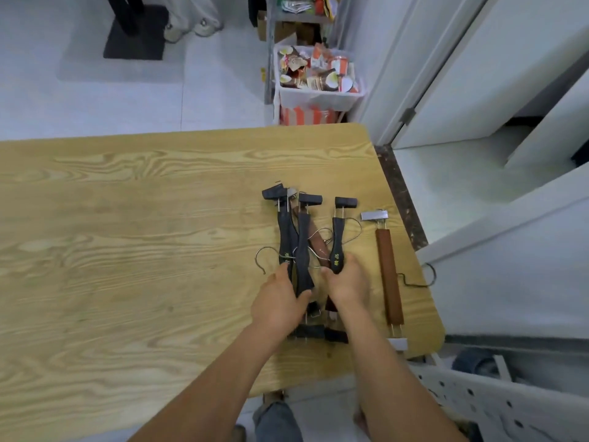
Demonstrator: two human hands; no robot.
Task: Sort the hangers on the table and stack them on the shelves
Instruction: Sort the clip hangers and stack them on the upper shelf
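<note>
Hangers (pixel 302 247) lie in a tangled heap toward the right end of the table (pixel 127 250), mostly black ones with a brown one buried beneath, and we have both hands in the heap. Our left hand (pixel 280 303) wraps the lower part of two overlapping black bars, thumb laid across them. Our right hand (pixel 347 283) grips the lettered black hanger (pixel 338 247). A lone brown hanger (pixel 389 275) lies apart, just beside the right edge, its hook reaching past the rim. The trouble we foresee is the wire hooks (pixel 256 258): several cross one another, so pulling one hanger free could snag it or drag the rest along. A wide sweep of our right arm might also knock the lone brown hanger off the table.
</note>
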